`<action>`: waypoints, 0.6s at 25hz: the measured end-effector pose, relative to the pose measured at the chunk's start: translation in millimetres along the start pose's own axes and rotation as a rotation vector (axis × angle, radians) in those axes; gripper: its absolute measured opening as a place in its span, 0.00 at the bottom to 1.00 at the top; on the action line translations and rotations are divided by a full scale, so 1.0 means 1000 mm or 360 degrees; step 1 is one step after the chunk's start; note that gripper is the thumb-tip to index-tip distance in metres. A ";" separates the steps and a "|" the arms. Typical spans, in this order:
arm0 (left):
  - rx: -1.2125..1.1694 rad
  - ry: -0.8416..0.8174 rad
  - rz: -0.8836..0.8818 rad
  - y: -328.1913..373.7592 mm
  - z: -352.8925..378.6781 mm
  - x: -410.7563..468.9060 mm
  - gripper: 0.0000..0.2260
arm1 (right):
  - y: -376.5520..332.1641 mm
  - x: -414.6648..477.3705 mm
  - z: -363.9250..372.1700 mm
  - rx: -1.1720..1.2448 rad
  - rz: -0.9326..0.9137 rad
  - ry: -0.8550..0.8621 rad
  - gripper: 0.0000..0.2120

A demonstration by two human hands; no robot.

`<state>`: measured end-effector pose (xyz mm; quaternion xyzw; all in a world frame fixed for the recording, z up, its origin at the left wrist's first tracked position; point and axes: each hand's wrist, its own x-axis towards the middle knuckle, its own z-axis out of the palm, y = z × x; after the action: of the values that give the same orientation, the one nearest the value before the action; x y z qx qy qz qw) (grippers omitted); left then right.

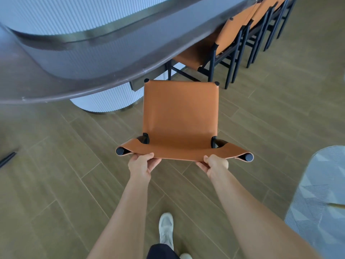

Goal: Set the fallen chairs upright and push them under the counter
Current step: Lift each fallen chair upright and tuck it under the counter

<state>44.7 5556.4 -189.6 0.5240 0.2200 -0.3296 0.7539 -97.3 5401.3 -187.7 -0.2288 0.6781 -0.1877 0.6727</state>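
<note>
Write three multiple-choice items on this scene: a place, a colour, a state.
1. Where do the left hand and right hand grip the chair? A front legs; B backrest top; C a crossbar.
2. What colour is the seat? A blue; B white; C orange-brown.
3. How is the chair posed? A upright; B on its side; C upside down.
Key: B, both hands curl over the backrest's top edge; C, the seat shows orange-brown; A, the seat faces up.

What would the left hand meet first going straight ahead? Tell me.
The left hand grips the orange chair by its backrest, so that comes first; beyond it, probably the counter, depth unclear.
</note>
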 end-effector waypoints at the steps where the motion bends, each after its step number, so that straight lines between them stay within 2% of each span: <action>1: 0.0008 0.0009 -0.0002 0.005 0.009 0.006 0.12 | -0.010 0.002 0.007 -0.0004 -0.0005 -0.0009 0.11; 5: 0.0056 0.0031 -0.0021 0.025 0.045 0.031 0.10 | -0.049 0.013 0.034 -0.0014 -0.0010 -0.0019 0.11; 15: 0.0074 -0.0029 -0.0099 0.066 0.110 0.086 0.12 | -0.114 0.041 0.092 0.0033 -0.0030 -0.0013 0.14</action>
<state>150.4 5446.1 -166.5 0.5313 0.2215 -0.3625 0.7329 1.5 5289.3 -159.8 -0.2288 0.6713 -0.2001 0.6760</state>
